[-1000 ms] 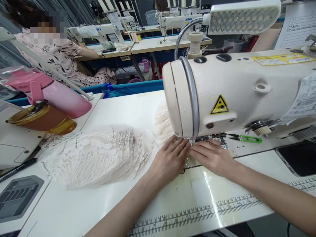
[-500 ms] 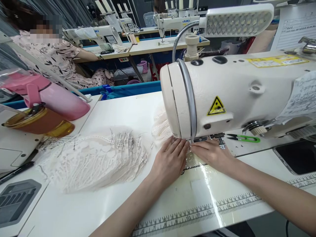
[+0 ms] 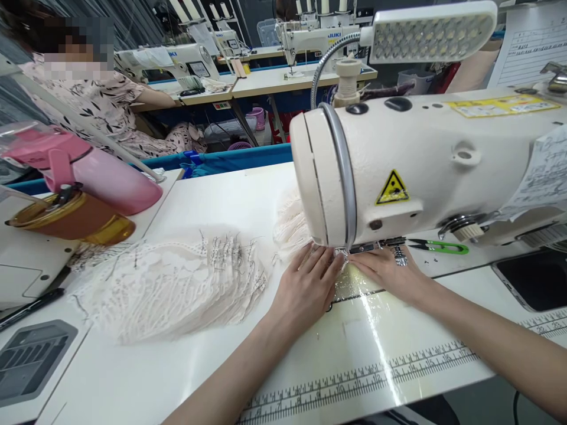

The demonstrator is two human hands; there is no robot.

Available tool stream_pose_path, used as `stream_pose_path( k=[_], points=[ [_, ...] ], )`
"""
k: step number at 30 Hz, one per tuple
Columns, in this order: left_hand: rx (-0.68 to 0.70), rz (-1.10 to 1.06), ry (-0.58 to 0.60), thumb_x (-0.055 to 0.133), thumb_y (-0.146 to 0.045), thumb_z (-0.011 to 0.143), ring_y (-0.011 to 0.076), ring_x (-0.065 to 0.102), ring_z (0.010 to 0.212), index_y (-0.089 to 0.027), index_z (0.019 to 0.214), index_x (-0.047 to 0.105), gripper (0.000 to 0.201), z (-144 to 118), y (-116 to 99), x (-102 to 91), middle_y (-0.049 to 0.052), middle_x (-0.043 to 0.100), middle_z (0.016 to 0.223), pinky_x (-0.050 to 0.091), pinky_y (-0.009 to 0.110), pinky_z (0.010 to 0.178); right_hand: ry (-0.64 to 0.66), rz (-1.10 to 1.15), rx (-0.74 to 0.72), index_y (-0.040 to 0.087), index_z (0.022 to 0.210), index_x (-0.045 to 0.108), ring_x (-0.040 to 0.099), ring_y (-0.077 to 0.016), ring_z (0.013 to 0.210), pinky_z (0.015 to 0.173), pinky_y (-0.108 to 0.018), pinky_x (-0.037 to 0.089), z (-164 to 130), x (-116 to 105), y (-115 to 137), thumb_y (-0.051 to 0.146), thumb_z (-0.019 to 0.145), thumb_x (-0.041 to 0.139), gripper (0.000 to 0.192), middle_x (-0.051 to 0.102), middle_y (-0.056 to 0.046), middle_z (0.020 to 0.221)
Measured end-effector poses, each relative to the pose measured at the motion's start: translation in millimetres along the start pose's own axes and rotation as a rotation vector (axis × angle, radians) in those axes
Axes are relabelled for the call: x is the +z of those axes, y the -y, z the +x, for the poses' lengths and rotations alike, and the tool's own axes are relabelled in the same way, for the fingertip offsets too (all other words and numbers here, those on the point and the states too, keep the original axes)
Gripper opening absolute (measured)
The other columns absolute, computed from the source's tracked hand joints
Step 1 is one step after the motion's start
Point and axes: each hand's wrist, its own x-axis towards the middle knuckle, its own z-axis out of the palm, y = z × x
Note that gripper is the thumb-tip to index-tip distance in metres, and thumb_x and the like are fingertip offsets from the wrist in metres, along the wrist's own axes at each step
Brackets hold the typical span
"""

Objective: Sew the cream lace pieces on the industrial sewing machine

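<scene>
While the sewing machine (image 3: pixel 425 171) is standing over them, both hands are lying flat and open on the lace piece (image 3: pixel 341 260) under the machine's head — the left hand (image 3: pixel 308 283) pressing it from the left, the right hand (image 3: pixel 390 268) from the right. Compared with a second ago the fingertips are sitting slightly further apart, with a little more lace showing between them — otherwise nothing is shifting. The fanned lace stack (image 3: pixel 177 283) is lying on the surface (image 3: pixel 221 195) to the left, beside a pink bottle (image 3: pixel 88 171).
</scene>
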Motion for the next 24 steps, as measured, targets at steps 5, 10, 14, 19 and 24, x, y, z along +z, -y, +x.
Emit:
stream_pose_path(
  k=[5,10,14,19,24],
  points=[
    [-0.012,-0.003,-0.009,0.046,-0.021,0.09,0.0263,0.058,0.115,-0.015,0.125,0.057,0.037,1.0,0.9,1.1,0.01,0.063,0.124,0.043,0.044,0.101,-0.007,0.073,0.056,0.027,0.096,0.067,0.061,-0.0156,0.08,0.073,-0.032,0.049,3.4,-1.0,-1.6,0.01,0.092,0.036,0.036,0.071,0.001,0.091],
    [-0.032,0.0,0.026,0.047,-0.022,0.09,0.0266,0.056,0.117,-0.016,0.127,0.055,0.038,1.0,0.2,2.4,0.01,0.061,0.126,0.043,0.044,0.101,0.032,0.174,0.137,0.028,0.096,0.067,0.059,-0.0147,0.075,0.073,-0.03,0.048,10.0,-5.0,1.0,0.013,0.094,0.035,0.036,0.069,0.003,0.084],
    [-0.04,0.018,0.042,0.047,-0.023,0.091,0.0273,0.054,0.12,-0.015,0.128,0.055,0.039,-0.2,-0.6,2.2,0.011,0.059,0.129,0.043,0.045,0.102,0.064,0.201,0.132,0.029,0.099,0.068,0.058,-0.0146,0.073,0.072,-0.031,0.047,9.6,-5.6,0.3,0.014,0.094,0.031,0.04,0.068,0.002,0.082],
    [0.099,0.015,-0.027,0.044,-0.015,0.092,0.0223,0.053,0.122,-0.011,0.128,0.053,0.037,-2.6,-0.7,2.8,0.009,0.057,0.131,0.039,0.043,0.109,0.055,-0.007,0.002,0.027,0.1,0.068,0.061,-0.0164,0.075,0.079,-0.035,0.042,0.4,-4.2,-2.9,0.027,0.093,0.048,0.021,0.07,0.0,0.09],
    [0.054,-0.012,-0.038,0.047,-0.027,0.094,0.0228,0.057,0.118,-0.008,0.129,0.052,0.04,-2.6,-2.1,2.2,0.011,0.059,0.127,0.041,0.043,0.108,0.049,-0.114,0.0,0.027,0.101,0.068,0.061,-0.0165,0.071,0.081,-0.034,0.039,-7.1,0.7,0.4,0.043,0.095,0.046,0.028,0.069,0.002,0.083]
  ],
)
